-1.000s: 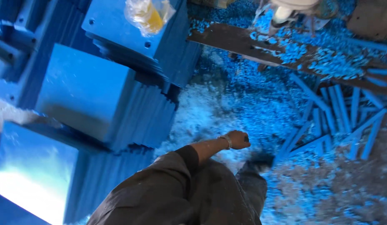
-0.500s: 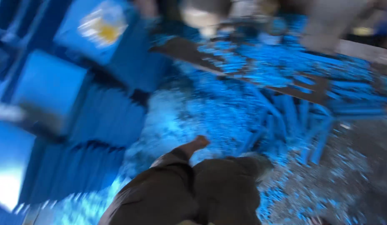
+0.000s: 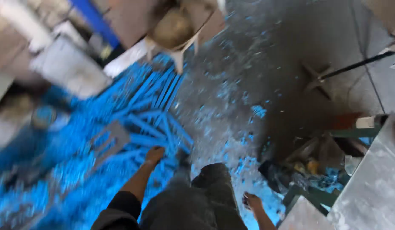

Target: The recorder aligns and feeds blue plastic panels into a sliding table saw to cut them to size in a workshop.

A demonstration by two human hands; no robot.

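While both hands hang empty beside the dark-trousered legs [image 3: 197, 200], the left hand [image 3: 155, 154], loosely curled, hovers over long blue plastic strips [image 3: 157, 108] strewn at eleven o'clock; the right hand [image 3: 252, 201], fingers loose, hangs near a grey metal tabletop [image 3: 372, 187] at four o'clock.

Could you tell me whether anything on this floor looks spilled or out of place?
Yes. Blue strips lie scattered at all angles on the floor, amid blue shavings spread loosely around them. The left hand and right hand hang empty above the mess. The picture is blurred, so finer damage cannot be judged.
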